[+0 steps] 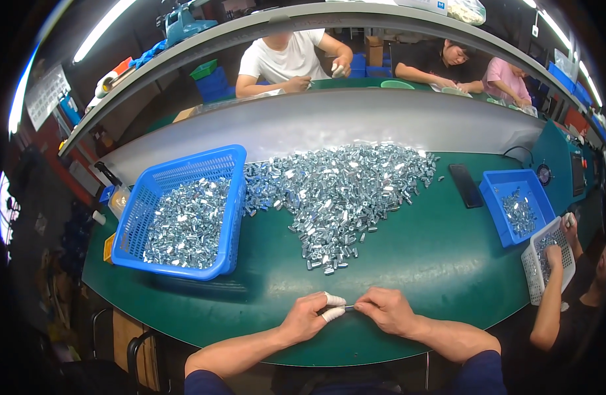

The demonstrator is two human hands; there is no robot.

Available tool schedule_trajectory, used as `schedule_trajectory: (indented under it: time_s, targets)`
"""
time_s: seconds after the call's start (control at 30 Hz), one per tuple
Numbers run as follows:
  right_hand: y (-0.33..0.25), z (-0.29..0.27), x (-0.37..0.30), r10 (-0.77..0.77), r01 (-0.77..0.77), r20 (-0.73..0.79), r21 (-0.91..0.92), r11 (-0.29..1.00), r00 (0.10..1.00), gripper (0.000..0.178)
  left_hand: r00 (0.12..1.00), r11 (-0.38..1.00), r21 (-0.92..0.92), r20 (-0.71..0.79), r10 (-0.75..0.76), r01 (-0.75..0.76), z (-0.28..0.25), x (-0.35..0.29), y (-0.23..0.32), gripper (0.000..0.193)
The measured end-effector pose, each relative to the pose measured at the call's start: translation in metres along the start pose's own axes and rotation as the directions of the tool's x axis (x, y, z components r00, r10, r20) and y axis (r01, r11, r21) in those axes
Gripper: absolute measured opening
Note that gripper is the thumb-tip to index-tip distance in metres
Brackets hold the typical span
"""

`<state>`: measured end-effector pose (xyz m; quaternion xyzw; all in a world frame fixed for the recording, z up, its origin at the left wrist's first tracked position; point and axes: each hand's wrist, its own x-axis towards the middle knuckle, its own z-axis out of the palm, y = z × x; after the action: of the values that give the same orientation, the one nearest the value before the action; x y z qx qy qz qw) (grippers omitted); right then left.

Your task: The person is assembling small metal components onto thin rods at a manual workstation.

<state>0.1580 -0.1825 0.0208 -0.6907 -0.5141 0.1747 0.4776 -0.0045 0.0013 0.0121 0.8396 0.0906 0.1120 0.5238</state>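
Observation:
My left hand (314, 315), with white covers on its thumb and index finger, is closed in a pinch near the front edge of the green table. My right hand (387, 309) faces it, thumb and fingers pinched together. A thin, shiny metal piece (349, 307) spans the gap between the two sets of fingertips; its exact kind is too small to make out. Beyond my hands lies a broad heap of small silvery metal parts (346, 191), narrowing toward me. More such parts fill a blue perforated basket (234, 217) on the left.
On the right lie a dark phone (465, 185) and a blue tray (491, 197) holding several parts. A co-worker's hand (553, 257) reaches into a white basket (535, 275) beside it. A metal barrier (303, 125) runs along the back, with several people working beyond.

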Motion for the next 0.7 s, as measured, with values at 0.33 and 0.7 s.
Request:
schedule_trajectory:
  time_s: [0.33, 0.7]
  targets:
    - [0.005, 0.004, -0.002, -0.010, 0.013, 0.047, -0.056, 0.998, 0.999, 0.017, 0.995, 0.993, 0.065, -0.008, 0.096, -0.095, -0.001, 0.001, 0.001, 0.020]
    - [0.002, 0.002, 0.003, -0.114, 0.113, -0.032, -0.023, 0.993, 0.993, 0.015, 1.000, 0.998, -0.056, -0.013, 0.022, -0.022, 0.000, 0.004, 0.001, 0.019]
